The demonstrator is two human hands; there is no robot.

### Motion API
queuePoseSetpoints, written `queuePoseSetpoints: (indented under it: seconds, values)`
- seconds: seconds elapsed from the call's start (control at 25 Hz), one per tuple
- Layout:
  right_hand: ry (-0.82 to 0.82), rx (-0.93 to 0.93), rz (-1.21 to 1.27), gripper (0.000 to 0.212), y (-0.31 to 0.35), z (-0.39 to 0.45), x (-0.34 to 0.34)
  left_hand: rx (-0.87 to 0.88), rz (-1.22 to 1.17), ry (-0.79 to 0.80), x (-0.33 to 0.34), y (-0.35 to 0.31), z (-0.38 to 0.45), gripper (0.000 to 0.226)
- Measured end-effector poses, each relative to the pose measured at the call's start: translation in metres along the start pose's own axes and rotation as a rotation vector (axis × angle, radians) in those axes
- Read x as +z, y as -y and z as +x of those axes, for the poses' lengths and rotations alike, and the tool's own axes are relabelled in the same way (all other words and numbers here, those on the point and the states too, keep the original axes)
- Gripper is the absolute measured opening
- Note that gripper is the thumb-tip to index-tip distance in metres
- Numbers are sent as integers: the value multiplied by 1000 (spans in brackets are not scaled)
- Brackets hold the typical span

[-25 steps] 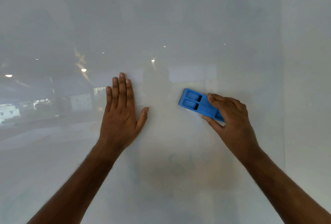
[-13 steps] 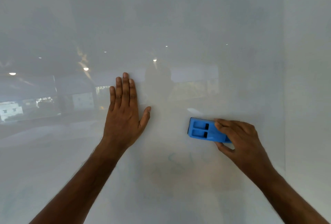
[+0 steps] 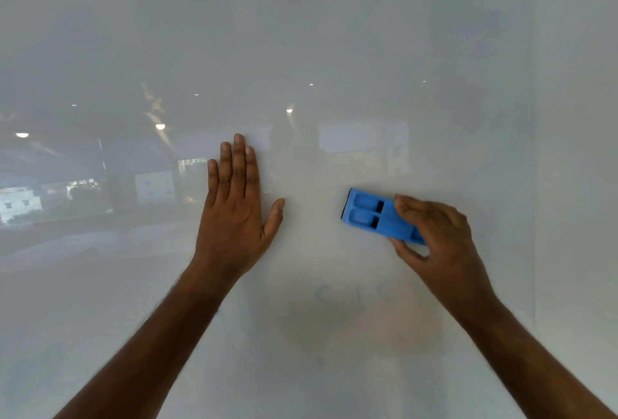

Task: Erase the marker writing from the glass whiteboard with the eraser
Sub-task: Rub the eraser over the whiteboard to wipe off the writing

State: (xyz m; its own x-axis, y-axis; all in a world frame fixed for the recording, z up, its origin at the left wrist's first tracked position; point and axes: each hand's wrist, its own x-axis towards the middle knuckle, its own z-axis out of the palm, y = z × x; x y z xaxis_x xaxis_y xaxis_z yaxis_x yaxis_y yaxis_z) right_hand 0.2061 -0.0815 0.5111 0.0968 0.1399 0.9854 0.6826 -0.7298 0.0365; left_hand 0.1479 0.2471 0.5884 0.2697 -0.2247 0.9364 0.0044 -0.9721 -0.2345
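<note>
Above faint blue marker writing [image 3: 337, 305] on the glossy glass whiteboard [image 3: 334, 33], right hand [image 3: 438, 244] fingers grip blue plastic eraser [image 3: 371, 214]; left hand [image 3: 234, 214] flat, fingers straight. Mid-wipe; next stroke probably downward.

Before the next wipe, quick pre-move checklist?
1. Eraser gripped in right hand: ok.
2. Eraser flat on board: cannot tell; looks close.
3. Left hand clear of the wipe path: ok, open on the glass, left of the eraser.
4. Writing gone: not ok, faint marks remain below the eraser.
5. Eraser over the marks: not ok, it sits above them.
</note>
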Motion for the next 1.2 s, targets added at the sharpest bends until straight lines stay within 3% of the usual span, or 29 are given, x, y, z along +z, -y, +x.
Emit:
queuePoseSetpoints:
  seconds: [0.2,0.52,0.64,0.88,1.2]
  values:
    - [37,35,-75,68,-23,-34,-10,1,6,-17,4,-1,1,87]
    - [-176,292,112,60,-36,32,-16,4,-5,-28,7,-3,0,87]
    - [-188,217,110,58,-11,31,0,0,0,-39,9,-3,0,87]
    - [-29,95,-20,53,-22,-25,-2,8,6,-43,10,-2,-1,86]
    - [-243,478,126,61,-49,40,-26,7,6,-37,8,-2,0,86]
